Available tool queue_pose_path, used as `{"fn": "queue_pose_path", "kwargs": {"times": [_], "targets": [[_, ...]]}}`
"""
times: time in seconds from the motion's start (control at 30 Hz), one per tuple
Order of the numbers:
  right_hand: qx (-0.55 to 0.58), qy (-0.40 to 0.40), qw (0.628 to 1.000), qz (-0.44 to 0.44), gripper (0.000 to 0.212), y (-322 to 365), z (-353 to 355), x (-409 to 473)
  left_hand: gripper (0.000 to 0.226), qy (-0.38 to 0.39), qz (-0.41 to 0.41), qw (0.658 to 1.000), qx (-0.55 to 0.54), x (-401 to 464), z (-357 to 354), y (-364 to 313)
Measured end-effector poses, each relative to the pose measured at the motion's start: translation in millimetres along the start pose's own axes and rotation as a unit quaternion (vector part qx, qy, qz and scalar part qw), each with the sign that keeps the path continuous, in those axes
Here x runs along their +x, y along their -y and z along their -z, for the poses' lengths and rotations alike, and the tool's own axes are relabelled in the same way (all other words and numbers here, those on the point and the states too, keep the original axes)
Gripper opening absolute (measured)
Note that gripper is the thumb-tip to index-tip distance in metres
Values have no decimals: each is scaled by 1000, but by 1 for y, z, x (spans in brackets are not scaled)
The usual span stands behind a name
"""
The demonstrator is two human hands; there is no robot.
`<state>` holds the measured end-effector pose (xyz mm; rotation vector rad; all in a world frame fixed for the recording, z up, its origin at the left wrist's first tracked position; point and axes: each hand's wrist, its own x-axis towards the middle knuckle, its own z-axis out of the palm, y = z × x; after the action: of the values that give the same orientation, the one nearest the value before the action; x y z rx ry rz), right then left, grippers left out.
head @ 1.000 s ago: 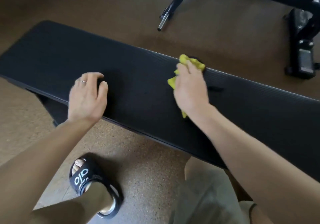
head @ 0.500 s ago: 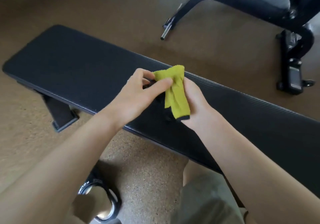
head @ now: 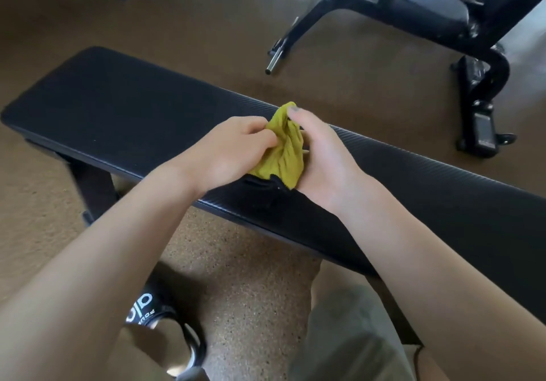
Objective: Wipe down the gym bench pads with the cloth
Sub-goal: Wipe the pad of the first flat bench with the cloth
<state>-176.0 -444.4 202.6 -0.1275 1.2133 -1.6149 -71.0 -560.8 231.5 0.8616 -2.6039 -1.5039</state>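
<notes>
- The floor is brown and speckled; it fills the frame around everything else.
- The bench is a long black ribbed pad that runs from the left edge down to the lower right, with a dark leg showing under its left end.
- A second piece of gym equipment, black-framed with a grey pad, stands well apart beyond the bench at upper right; a chrome-tipped bar pokes from its base.
- The person's two forearms reach in from below, and a grey trouser leg and a black sandal sit at the bottom.
- The right hand cradles the cloth, thumb up along its top edge, fingers curled behind it.
- The left hand pinches the cloth's left side with curled fingers.
- The cloth, yellow-green with a dark hem at its lower edge, is bunched between both hands just above the middle of the bench and is not pressed flat to the pad.
- What has changed: a second ago the right hand was rubbing the cloth on the pad while the left hand lay flat on the bench; now both hands hold the cloth lifted off the surface.
- My reading is that wiping is paused to refold or turn the cloth to a fresh face, and the pad's two ends likely await more passes.
</notes>
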Motion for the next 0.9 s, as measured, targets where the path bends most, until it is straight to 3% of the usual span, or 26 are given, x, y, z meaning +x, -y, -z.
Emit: {"fn": "queue_pose_path", "kwargs": {"times": [0.13,0.33,0.43,0.5,0.6,0.67,0.73,0.77,0.83,0.9], "targets": [[-219,-35,975,14,39,-2,11,-5,24,-30,-8,999,-5,-1,2,-2],[-359,-100,924,88,20,6,11,-1,28,-73,-80,987,121,0,6,-1],[-404,-105,901,119,21,28,23,0,19,-140,-144,957,208,3,15,-5],[-512,-148,819,211,18,55,33,-3,14,-219,-210,907,292,8,25,-8],[-637,-191,636,392,24,92,35,-21,22,-292,-314,824,370,15,38,-16],[-678,-169,578,422,26,99,36,-32,23,-285,-359,794,399,16,42,-13],[-756,-148,543,335,26,90,44,-36,23,-232,-362,795,428,15,39,2],[-804,-130,525,246,25,79,51,-36,23,-176,-336,817,435,13,32,11],[-870,-42,490,37,32,55,60,-38,20,-12,-212,882,420,7,16,27],[-859,31,501,-100,39,36,61,-45,21,130,-88,917,367,1,4,39]]}}
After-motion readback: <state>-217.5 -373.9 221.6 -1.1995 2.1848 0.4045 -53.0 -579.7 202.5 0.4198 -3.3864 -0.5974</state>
